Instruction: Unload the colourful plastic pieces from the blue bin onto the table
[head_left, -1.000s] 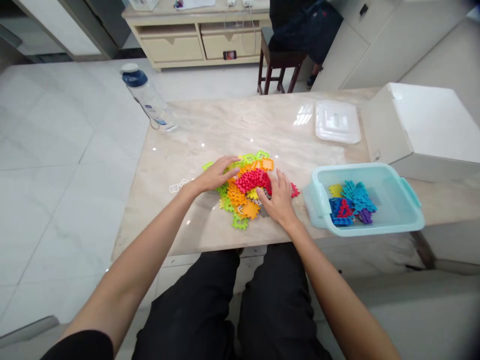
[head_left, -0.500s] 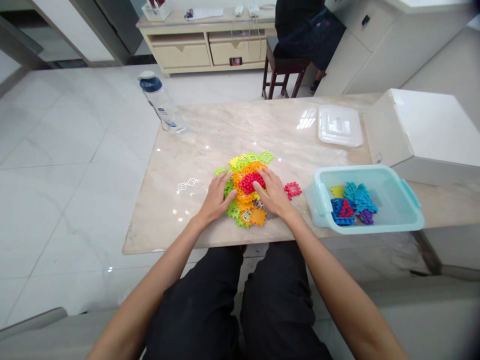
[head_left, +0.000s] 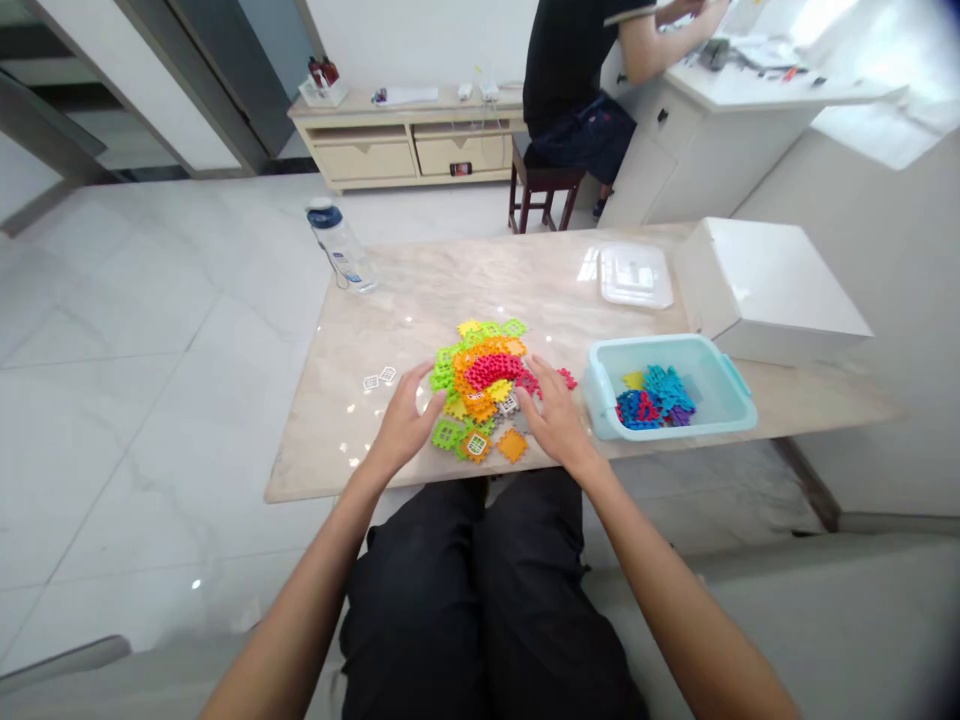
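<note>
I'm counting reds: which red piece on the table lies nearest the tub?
The red piece between the right hand and the tub; others on the table lie in the pile.

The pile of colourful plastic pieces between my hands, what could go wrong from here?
The orange plastic square lies near the front edge of the pale marbled table; a nudge from your right hand might push it off. The curved row of red plastic pieces could slip apart if bumped. Two white plastic window-shaped pieces lie apart, perhaps easily overlooked.
</note>
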